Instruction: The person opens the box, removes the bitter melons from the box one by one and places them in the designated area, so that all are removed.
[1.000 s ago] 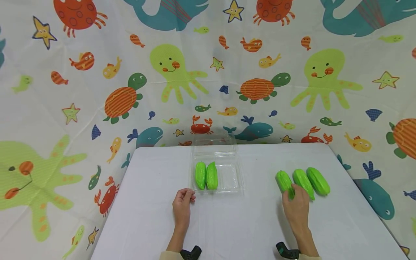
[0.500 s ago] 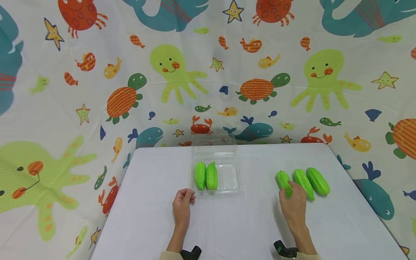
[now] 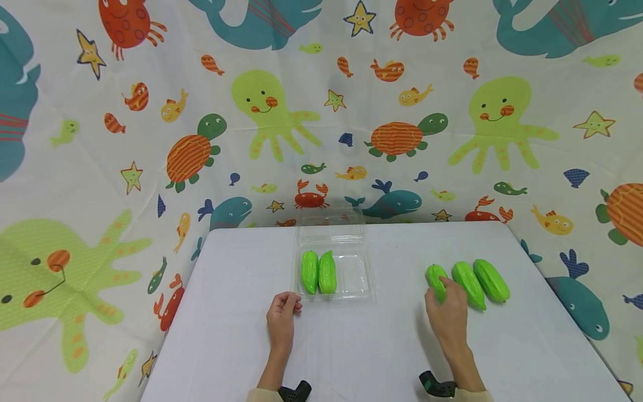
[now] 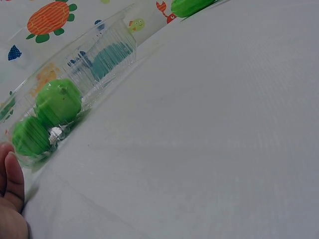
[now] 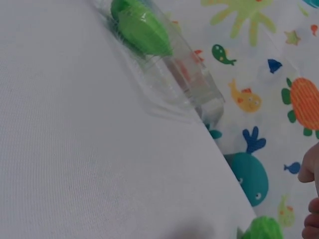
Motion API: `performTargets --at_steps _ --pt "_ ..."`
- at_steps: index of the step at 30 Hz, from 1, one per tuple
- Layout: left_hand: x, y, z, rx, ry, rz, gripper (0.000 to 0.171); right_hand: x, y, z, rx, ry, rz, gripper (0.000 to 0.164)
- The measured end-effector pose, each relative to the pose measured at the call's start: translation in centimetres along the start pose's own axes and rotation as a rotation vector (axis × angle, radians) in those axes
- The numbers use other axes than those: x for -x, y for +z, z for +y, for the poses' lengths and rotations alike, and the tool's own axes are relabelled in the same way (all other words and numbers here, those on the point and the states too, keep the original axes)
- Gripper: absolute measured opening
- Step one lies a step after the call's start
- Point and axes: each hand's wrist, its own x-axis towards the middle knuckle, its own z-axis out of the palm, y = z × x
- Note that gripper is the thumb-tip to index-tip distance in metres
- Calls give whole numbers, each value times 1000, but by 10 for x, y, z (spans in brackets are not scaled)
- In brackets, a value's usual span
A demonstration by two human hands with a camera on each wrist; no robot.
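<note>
In the head view my right hand (image 3: 447, 310) pinches the leftmost of three bright green ridged gourds (image 3: 436, 279) between thumb and fingers, at its near end. The other two gourds, a middle one (image 3: 469, 285) and a right one (image 3: 492, 281), lie beside it on the table. My left hand (image 3: 282, 318) rests on the table with fingers loosely curled, fingertips right at the front left corner of a clear plastic clamshell box (image 3: 355, 273). Two more gourds (image 3: 327, 272) lie side by side in the box's left part. In the left wrist view the left fingers (image 4: 14, 179) show beside the box.
The box's lid (image 3: 331, 226) stands open at the back, near the far edge of the white table (image 3: 241, 257). A cloth curtain (image 3: 351, 72) printed with sea animals hangs behind it. Each wrist wears a black camera mount, as on the right (image 3: 437, 384).
My right hand has shifted a little to the left, and the gourd it pinches has moved with it, away from the middle gourd. The left hand has stayed put.
</note>
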Motion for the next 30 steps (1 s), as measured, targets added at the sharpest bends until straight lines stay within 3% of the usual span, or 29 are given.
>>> performTargets --at_steps 30 --pt "0 0 1 -2 6 -1 17 1 9 -18 -30 -44 -31 39"
